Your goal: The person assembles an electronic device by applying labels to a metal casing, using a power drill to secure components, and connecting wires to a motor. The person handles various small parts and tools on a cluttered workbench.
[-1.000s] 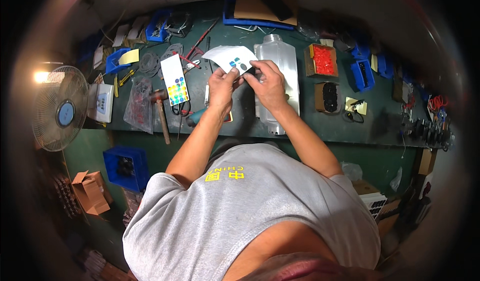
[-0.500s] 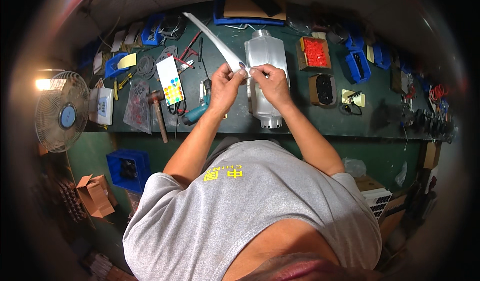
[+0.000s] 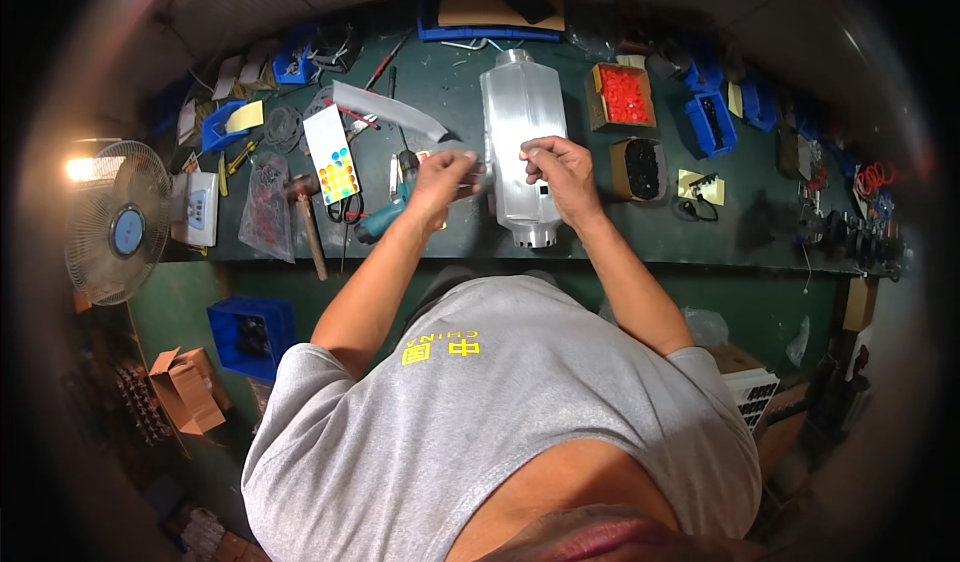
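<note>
A: Mounted where?
B: On the head; left one of a side-by-side fisheye pair.
A: Facing?
B: Downward, past grey shirt (image 3: 520, 402) to left hand (image 3: 440, 184) and right hand (image 3: 566, 177) over green workbench (image 3: 630, 230); upright, unmirrored.
A: How near?
B: Close to shirt, farther from hands; wide enough to include fan (image 3: 122, 224) at left; curved toward dark rim.

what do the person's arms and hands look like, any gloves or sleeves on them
No gloves: the left hand and right hand are bare, as are the left forearm and right forearm, with no watch or bracelet showing. The left sleeve and right sleeve are short and heather grey, part of a T-shirt with yellow print on its chest.
</note>
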Motion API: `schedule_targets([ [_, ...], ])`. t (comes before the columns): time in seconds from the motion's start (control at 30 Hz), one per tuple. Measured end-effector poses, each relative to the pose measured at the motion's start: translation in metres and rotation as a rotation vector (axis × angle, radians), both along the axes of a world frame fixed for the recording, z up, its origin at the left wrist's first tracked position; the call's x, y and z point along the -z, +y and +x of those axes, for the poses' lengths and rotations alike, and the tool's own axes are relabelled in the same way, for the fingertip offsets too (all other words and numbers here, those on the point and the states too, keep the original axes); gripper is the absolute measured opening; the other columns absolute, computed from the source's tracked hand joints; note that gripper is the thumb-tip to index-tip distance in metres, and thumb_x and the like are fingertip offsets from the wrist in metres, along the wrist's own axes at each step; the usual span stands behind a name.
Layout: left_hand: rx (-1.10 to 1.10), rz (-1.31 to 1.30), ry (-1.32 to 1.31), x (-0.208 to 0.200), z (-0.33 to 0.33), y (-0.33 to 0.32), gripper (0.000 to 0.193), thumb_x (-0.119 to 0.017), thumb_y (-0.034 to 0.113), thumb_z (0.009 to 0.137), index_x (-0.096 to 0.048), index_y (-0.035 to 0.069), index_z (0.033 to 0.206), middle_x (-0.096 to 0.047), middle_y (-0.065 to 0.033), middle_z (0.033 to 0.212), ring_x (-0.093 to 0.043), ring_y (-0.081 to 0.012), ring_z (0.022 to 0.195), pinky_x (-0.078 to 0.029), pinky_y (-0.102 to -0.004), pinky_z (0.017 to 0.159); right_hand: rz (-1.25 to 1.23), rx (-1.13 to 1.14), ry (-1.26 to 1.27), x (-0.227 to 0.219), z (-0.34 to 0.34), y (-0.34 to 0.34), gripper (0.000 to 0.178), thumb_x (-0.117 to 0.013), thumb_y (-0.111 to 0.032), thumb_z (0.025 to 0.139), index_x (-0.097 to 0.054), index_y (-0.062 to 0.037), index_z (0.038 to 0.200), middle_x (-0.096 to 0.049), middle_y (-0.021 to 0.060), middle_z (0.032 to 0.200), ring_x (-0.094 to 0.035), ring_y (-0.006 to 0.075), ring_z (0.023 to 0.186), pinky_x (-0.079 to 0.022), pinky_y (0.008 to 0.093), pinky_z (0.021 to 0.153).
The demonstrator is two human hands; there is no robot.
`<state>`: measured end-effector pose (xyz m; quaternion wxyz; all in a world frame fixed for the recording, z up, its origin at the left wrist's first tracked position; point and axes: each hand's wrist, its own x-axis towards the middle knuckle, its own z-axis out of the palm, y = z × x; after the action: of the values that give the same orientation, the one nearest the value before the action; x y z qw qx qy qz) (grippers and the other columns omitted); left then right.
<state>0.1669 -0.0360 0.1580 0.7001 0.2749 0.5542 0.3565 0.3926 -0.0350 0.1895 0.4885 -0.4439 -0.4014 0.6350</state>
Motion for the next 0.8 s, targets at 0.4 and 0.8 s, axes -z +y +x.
schedule_targets([
  [0.4, 0.233, 0.360, 0.114, -0.022, 0.042, -0.011, 0.017, -0.070, 0.014, 0.095, -0.069, -0.002, 0.100, -0.067, -0.0013, 0.085, -0.060, -0.0068, 0.076, -0.049, -0.0238, 0.068, 0.107, -0.087, -0.374, -0.002, 0.010, -0.016, 0.035, -0.068, -0.001, 0.089, -0.061, 0.0049, 0.123, -0.068, 0.0041, 0.087, -0.061, 0.0063, 0.076, -0.050, 0.0222, 0.068],
  [0.8, 0.123, 0.264, 0.105, -0.024, 0.051, -0.020, 0.018, -0.069, 0.016, 0.096, -0.069, -0.002, 0.098, -0.068, -0.0034, 0.084, -0.061, -0.0100, 0.075, -0.051, -0.0260, 0.069, -0.054, -0.032, -0.263, -0.015, 0.007, -0.014, 0.047, -0.071, -0.003, 0.087, -0.055, 0.0065, 0.130, -0.069, 0.0048, 0.090, -0.062, 0.0071, 0.075, -0.050, 0.0218, 0.061],
])
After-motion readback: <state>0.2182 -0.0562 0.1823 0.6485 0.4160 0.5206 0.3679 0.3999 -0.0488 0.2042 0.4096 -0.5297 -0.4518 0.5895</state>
